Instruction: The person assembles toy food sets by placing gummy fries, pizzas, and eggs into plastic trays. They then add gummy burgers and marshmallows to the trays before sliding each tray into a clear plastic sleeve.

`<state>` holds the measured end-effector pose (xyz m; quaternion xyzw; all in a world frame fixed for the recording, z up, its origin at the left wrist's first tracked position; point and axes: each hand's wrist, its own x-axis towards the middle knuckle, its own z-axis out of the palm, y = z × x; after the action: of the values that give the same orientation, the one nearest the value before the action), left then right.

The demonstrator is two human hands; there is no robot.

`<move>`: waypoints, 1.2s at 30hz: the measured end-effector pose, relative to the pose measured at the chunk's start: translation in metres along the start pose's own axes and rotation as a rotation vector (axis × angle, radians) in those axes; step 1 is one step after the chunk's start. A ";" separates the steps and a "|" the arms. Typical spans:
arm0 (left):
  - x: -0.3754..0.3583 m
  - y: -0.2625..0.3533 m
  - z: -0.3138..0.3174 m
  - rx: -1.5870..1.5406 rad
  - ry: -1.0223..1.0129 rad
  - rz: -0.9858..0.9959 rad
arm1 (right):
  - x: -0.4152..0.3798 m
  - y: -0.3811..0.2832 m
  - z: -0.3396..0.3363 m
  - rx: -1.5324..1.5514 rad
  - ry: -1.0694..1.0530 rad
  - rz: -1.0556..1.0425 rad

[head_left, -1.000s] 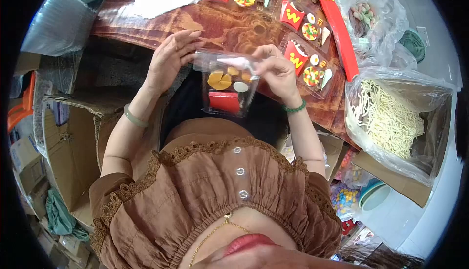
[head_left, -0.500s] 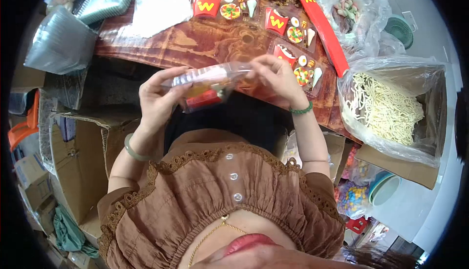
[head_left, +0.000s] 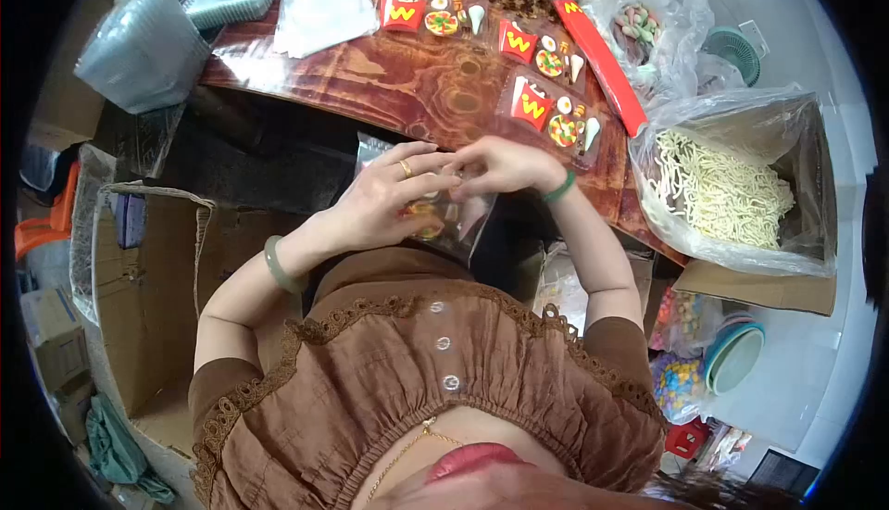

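Holding one clear packet (head_left: 443,218) of toy food above the lap, just off the table edge (head_left: 306,107), left hand (head_left: 384,202) and right hand (head_left: 500,165) pinch its top, seemingly unsealed; three filled packets (head_left: 542,93) lie finished on the table, with bare wood beside them.

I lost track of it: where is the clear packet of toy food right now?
In the head view, the clear packet sits centre frame, held between the left hand and right hand, just below the wooden table edge.
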<state>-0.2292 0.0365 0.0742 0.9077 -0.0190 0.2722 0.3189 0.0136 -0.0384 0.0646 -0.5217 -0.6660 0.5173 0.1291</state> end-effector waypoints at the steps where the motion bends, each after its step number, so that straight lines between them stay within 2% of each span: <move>1: -0.006 -0.009 0.009 0.066 -0.054 -0.058 | 0.002 -0.008 0.011 -0.277 0.070 0.096; 2: -0.014 -0.018 0.017 0.131 -0.104 -0.125 | 0.000 -0.014 0.026 -0.514 0.222 0.214; 3: -0.027 -0.036 0.026 0.104 -0.222 -0.171 | -0.001 -0.016 0.032 -0.535 0.372 0.149; 4: -0.028 -0.038 0.021 0.120 -0.239 -0.170 | 0.004 -0.031 0.030 -0.550 0.517 0.076; 5: -0.029 -0.039 0.018 0.130 -0.260 -0.172 | 0.008 -0.045 0.022 -0.373 0.581 0.065; 7: -0.021 -0.054 -0.003 0.180 -0.254 -0.109 | 0.027 -0.075 -0.005 -0.594 0.727 -0.181; 8: -0.016 -0.065 -0.015 0.220 -0.232 -0.068 | 0.044 -0.083 -0.021 -0.576 0.753 -0.245; 10: -0.002 -0.081 -0.046 0.295 -0.103 -0.123 | 0.101 -0.081 -0.059 -0.500 0.780 -0.428; 12: 0.004 -0.121 -0.072 0.433 0.071 -0.159 | 0.170 -0.089 -0.093 -0.399 0.739 -0.504; 13: 0.008 -0.133 -0.090 0.445 0.042 -0.295 | 0.205 -0.096 -0.106 -0.401 0.740 -0.535; 15: -0.003 -0.177 -0.107 0.561 0.058 -0.398 | 0.267 -0.121 -0.121 -0.280 0.665 -0.471; 17: -0.012 -0.193 -0.127 0.565 0.076 -0.497 | 0.335 -0.128 -0.135 -0.255 0.599 -0.390; 18: -0.016 -0.205 -0.133 0.603 0.103 -0.531 | 0.370 -0.121 -0.139 -0.354 0.717 -0.460; 20: -0.033 -0.236 -0.141 0.674 0.143 -0.581 | 0.403 -0.128 -0.141 -0.448 0.708 -0.266; 22: -0.037 -0.242 -0.156 0.695 0.165 -0.626 | 0.427 -0.127 -0.146 -0.370 0.630 -0.204; 24: -0.044 -0.239 -0.169 0.688 0.177 -0.676 | 0.442 -0.123 -0.148 -0.471 0.628 -0.096; 26: -0.049 -0.245 -0.175 0.702 0.215 -0.670 | 0.448 -0.117 -0.151 -0.484 0.624 -0.119; 29: -0.054 -0.255 -0.178 0.726 0.266 -0.639 | 0.442 -0.118 -0.157 -0.206 0.516 -0.170; 36: -0.053 -0.260 -0.183 0.779 0.317 -0.549 | 0.446 -0.119 -0.164 -0.243 0.474 -0.144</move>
<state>-0.3082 0.3439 0.0185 0.8782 0.3722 0.2999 0.0149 -0.1249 0.4308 0.0693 -0.5911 -0.7097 0.2866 0.2546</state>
